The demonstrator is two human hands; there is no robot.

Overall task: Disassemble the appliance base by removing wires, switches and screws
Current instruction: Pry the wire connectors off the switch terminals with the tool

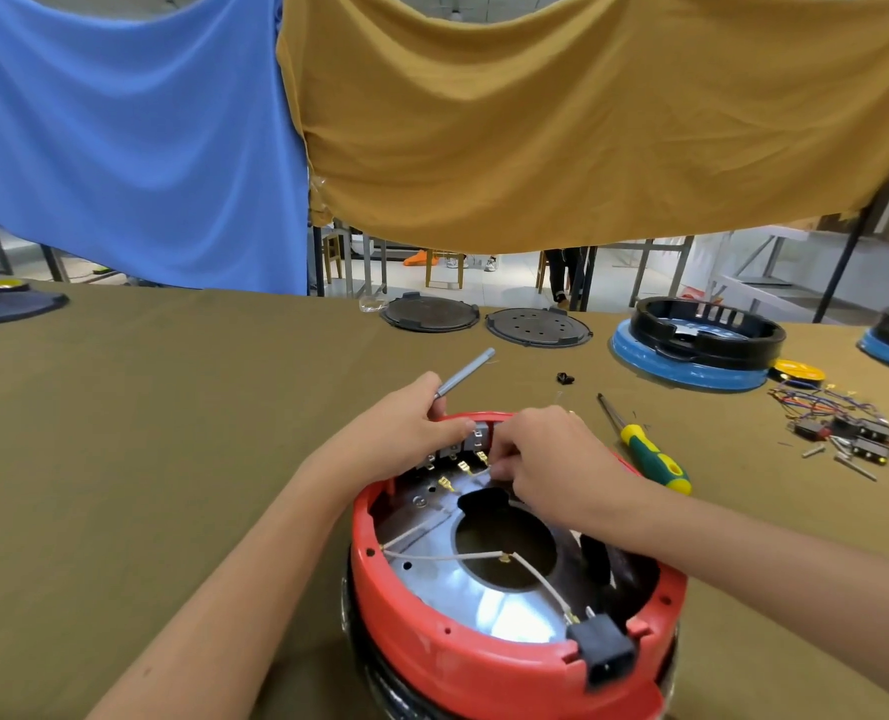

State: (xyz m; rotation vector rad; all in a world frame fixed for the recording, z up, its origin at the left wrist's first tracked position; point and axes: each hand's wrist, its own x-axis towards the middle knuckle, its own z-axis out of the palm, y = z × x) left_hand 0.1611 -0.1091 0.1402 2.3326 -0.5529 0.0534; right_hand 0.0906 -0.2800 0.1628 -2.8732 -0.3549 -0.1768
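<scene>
A red appliance base (432, 652) lies upside down in front of me, showing a shiny metal plate (489, 605), white wires (447, 556) and a black power socket (606, 654). Grey switches (453, 449) with brass terminals sit at its far rim. My left hand (406, 428) grips a grey metal rod (466, 371) and its fingers rest on the rim by the switches. My right hand (546, 459) reaches inside the far rim, its fingers pinching a wire connector beside the switches; the fingertips are partly hidden.
A green-and-yellow screwdriver (650, 454) lies right of the base. Removed wires and switches (847, 428) are piled at the far right. Two black discs (538, 327) and blue bases (692, 356) with black rings stand farther back on the olive cloth table (146, 433).
</scene>
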